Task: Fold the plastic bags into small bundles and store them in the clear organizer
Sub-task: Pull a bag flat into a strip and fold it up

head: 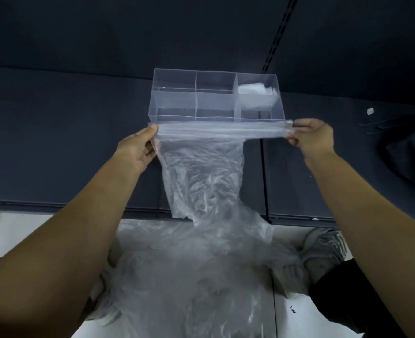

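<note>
Bag, clear plastic; head view. It was held up just in front of the organizer, its top edge gathered into a flat band pulled taut between both hands. The rest hung loose and crumpled down to a heap of further bags at floor level.

- Handling: judged very light, limp and slippery, apt to spring open. Best gripped at the band's two ends.
- Left hand: thumb and fingers pinched the left end.
- Right hand: fingers clamped the right end.
- Organizer: divided, standing on a dark shelf. One white bundle lay in its right-hand column.
- Nearby: grey shoe, dark striped cloth, small white scrap.
- Obstruction: the trailing film itself was judged likeliest to snag the organizer's front wall.
</note>
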